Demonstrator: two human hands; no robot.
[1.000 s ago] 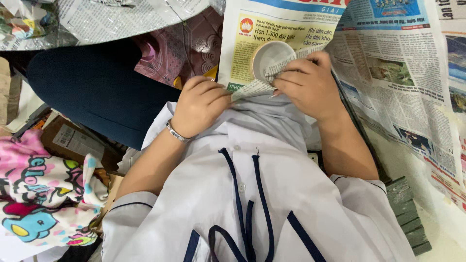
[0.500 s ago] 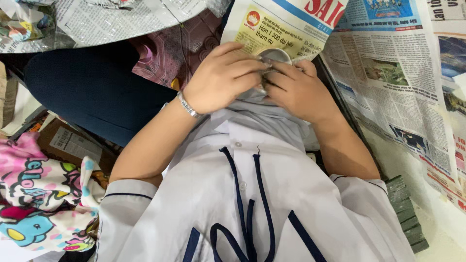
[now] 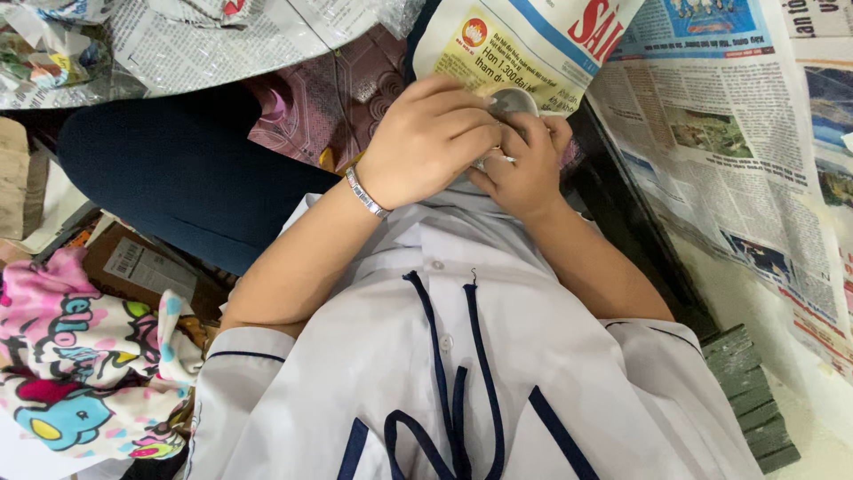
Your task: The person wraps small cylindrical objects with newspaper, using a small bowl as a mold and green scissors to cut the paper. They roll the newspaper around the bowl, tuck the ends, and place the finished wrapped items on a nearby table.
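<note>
A small round white cup (image 3: pixel 514 100) shows between my two hands, half wrapped in a sheet of newspaper (image 3: pixel 524 44). My left hand (image 3: pixel 426 138), with a silver bracelet on the wrist, lies curled over the top of the cup and the paper. My right hand (image 3: pixel 526 164) holds the cup from below and the right, fingers closed around it. Most of the cup is hidden under my fingers. My white shirt with dark blue trim (image 3: pixel 462 364) fills the lower middle of the view.
Spread newspaper (image 3: pixel 737 169) covers the surface at right. More crumpled newspaper (image 3: pixel 204 40) lies at top left. A dark blue cushion or leg (image 3: pixel 178 178) sits at left, a cardboard box (image 3: pixel 133 267) and a pink cartoon-print cloth (image 3: pixel 71 356) at lower left. Grey-green blocks (image 3: pixel 751 400) stack at lower right.
My left hand has moved from my chest up over the cup and now covers it. The cup and paper have been drawn in between both hands, and the view has shifted slightly.
</note>
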